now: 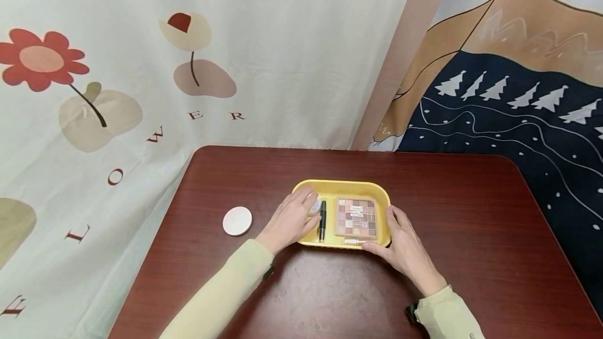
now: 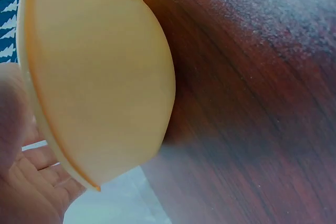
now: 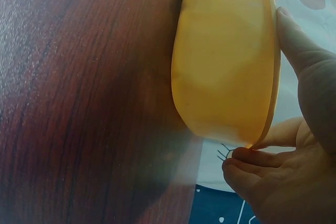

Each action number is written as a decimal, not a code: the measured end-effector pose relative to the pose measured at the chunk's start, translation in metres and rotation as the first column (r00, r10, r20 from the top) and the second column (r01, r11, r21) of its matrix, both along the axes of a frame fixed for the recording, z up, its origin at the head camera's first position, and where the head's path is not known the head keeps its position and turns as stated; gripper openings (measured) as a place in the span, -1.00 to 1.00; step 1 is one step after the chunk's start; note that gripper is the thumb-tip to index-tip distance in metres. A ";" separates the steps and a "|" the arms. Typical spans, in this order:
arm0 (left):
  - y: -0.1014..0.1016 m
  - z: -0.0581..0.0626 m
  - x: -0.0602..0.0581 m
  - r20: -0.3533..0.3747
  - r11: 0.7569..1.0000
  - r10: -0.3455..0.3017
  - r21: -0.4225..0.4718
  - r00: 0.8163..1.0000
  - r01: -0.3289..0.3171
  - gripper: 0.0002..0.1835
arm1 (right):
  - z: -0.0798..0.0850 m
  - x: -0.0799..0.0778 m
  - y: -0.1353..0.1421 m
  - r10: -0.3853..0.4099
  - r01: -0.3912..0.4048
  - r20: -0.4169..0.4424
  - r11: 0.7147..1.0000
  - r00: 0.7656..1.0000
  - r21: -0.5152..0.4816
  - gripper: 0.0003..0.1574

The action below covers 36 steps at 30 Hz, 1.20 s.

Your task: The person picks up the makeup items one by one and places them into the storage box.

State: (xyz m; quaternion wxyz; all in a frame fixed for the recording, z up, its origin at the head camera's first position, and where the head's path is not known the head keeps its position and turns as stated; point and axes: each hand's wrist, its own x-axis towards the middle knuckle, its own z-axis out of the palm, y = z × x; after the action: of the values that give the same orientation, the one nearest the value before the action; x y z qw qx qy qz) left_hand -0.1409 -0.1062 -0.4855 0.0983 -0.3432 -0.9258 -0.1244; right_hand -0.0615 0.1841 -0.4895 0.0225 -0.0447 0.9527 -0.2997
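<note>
A shallow yellow tray (image 1: 358, 186) with rounded corners lies on the table. Over its left end is my left hand (image 1: 293, 218), thumb and fingers around a small round container (image 1: 314, 206) with a pale, shiny top, partly hidden by the fingers. My right hand (image 1: 406, 245) grips the tray's right end, thumb at the near rim and fingers along the side. Inside the tray lie a black pen-like stick (image 1: 322, 220), an eyeshadow palette (image 1: 356, 217) and a small pale tube (image 1: 352, 241) near the front wall. Both wrist views show mainly the tray's outer wall (image 2: 105, 77).
A white round disc (image 1: 237, 221) with a pinkish edge lies on the dark red-brown table (image 1: 452, 198), left of the tray. Behind the table hang a pale flower-print curtain (image 1: 292, 56) and a dark blue tree-print cloth (image 1: 494, 114).
</note>
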 end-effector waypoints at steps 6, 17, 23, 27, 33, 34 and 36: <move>-0.006 0.003 0.005 -0.007 1.000 0.014 0.009 1.000 -0.014 -0.37 | 0.000 0.001 0.000 0.006 -0.006 -0.010 1.000 1.000 0.001 0.44; -0.019 0.004 0.010 -0.017 0.997 0.061 0.049 0.998 -0.060 -0.42 | 0.000 0.000 0.000 0.005 -0.005 -0.017 1.000 1.000 0.002 0.44; -0.026 0.003 0.013 0.020 0.992 0.109 0.054 0.994 -0.110 -0.42 | -0.001 0.000 0.000 0.007 -0.007 -0.035 1.000 0.999 0.003 0.44; -0.032 0.001 0.015 0.046 0.987 0.144 0.066 0.989 -0.146 -0.39 | -0.001 0.001 0.000 0.005 -0.005 -0.021 1.000 1.000 0.003 0.45; -0.045 -0.004 0.018 0.065 0.977 0.199 0.059 0.978 -0.203 -0.38 | 0.000 0.001 0.000 0.006 -0.006 -0.017 1.000 1.000 0.001 0.45; -0.047 -0.004 0.019 0.070 0.976 0.209 0.056 0.975 -0.213 -0.38 | 0.000 0.001 0.000 0.005 -0.005 -0.018 1.000 1.000 0.001 0.45; -0.052 -0.006 0.020 0.078 0.971 0.229 0.050 0.970 -0.233 -0.38 | 0.000 0.000 0.000 0.005 -0.005 -0.018 1.000 1.000 0.002 0.45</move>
State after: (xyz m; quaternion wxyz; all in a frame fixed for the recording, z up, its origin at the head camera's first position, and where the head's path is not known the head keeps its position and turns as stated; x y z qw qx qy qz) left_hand -0.1214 -0.1577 -0.4915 0.0889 -0.2253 -0.9583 -0.1517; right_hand -0.0611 0.1841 -0.4897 0.0146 -0.0497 0.9531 -0.2982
